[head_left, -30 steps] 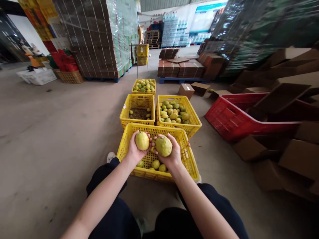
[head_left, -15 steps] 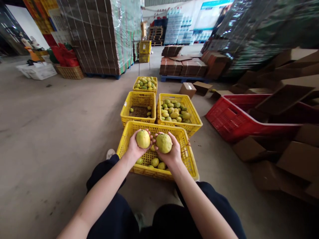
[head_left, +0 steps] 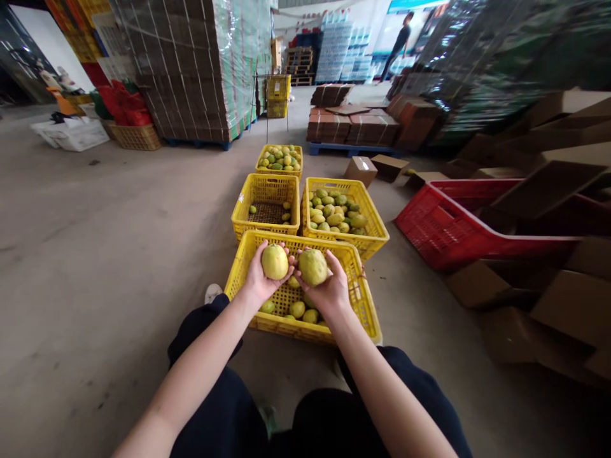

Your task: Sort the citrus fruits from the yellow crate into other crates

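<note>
Cupped in my left hand [head_left: 260,280] is a round, smooth yellow-green fruit [head_left: 275,261]. My right hand [head_left: 334,289] holds a greener, bumpier round fruit [head_left: 312,267] at the same height, fingers curled under it. The fingertips of both hands are close together between the fruits. Both hands hover over the near yellow crate [head_left: 365,305], where several similar fruits [head_left: 296,310] lie at the bottom, partly hidden by my hands and wrists.
Beyond stand a yellow crate with a few fruits [head_left: 238,219], a fuller crate [head_left: 377,222] at right, and another full one [head_left: 258,168] behind. A red crate [head_left: 424,222] and cardboard boxes [head_left: 573,305] crowd the right. A person [head_left: 401,44] is in the background.
My hands have shifted slightly up, and the fruit in the right one has turned a little. A person has come into sight in the background.
</note>
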`<state>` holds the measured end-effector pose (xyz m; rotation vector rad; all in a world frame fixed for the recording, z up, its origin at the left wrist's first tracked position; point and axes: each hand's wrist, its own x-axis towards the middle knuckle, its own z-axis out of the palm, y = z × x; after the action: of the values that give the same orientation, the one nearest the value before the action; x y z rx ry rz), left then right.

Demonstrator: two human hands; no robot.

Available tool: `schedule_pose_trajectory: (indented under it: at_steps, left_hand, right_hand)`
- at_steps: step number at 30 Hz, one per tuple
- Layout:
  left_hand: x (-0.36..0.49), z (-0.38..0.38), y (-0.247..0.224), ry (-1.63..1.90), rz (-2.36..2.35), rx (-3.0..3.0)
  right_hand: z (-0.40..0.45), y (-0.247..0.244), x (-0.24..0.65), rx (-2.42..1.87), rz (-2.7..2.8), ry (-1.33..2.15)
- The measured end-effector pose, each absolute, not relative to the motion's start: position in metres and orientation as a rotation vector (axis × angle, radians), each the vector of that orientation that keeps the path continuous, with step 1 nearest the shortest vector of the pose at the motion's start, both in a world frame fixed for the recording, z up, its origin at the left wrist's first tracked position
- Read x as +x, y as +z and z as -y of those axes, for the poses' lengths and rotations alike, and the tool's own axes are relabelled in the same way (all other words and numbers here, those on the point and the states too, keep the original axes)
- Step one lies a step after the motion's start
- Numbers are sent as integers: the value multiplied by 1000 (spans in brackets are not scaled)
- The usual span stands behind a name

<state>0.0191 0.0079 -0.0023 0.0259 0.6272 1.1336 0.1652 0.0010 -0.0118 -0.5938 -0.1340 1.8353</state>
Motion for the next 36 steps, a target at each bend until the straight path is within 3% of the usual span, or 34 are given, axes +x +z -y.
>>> schedule_pose_trajectory:
  at_steps: [16, 30, 33, 36]
  left_hand:
    - [18, -2, 0, 1237, -632, -29]
    - [19, -8, -7, 1122, -579, 106]
    - [23, -8, -8, 1123, -663, 201]
    - [29, -4, -8, 1301, -811, 379]
  right_hand:
    - [-7, -18, 165, -662, -2, 1777]
    - [-16, -39, 171, -688, 169, 1837]
    - [-15, -39, 168, -752, 258, 1753]
    - [-9, -32, 162, -879, 488, 1384]
